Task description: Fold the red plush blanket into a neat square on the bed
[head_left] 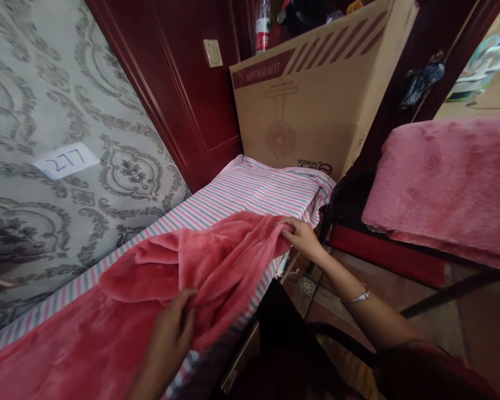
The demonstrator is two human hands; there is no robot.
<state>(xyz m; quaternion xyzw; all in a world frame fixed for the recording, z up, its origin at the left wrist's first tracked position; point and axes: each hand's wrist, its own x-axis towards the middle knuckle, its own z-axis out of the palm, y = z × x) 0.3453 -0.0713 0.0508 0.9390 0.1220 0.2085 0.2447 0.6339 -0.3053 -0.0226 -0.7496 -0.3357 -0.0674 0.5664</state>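
Note:
A plush coral-red blanket (229,250) lies bunched over a striped sheet (250,189), its near part spread flat toward the lower left. At the blanket's far right corner, my right hand (302,238) pinches the edge between thumb and fingers. My left hand (177,319) rests at the near fold, its fingers closed on the plush cloth. A silver bracelet (358,295) circles my right wrist. What lies under the folds is hidden.
A cardboard fan box (308,111) stands behind the sheet, a bottle (263,28) beyond it. Patterned wallpaper bearing a paper marked 277 (65,160) borders the left. A folded pink plush cloth (445,189) hangs over a dark chair on the right.

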